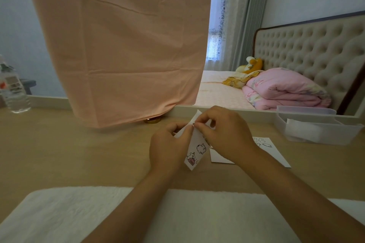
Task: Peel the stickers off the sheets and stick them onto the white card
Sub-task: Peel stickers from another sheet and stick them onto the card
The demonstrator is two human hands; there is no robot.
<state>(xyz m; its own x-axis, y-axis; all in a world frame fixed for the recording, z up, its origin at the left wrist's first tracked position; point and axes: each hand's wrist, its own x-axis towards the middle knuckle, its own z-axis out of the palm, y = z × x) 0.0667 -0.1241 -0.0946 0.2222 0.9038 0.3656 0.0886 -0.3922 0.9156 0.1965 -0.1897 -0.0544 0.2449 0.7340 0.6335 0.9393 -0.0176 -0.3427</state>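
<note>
— why is the sheet up off the tabletop [79, 154]?
— my left hand [167, 148] grips the sticker sheet [194, 152] by its side and holds it tilted, so the top edge faces my right hand [223, 130]. that one pinches the top edge, probably lifting a sticker's corner; too small to tell.
— and the white card [273, 152]?
— flat on the tabletop, partly under my right wrist, near enough to press the sticker straight down.

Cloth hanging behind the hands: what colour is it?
The cloth is plain peach-pink with no pattern; the head view shows it clearly.
</note>
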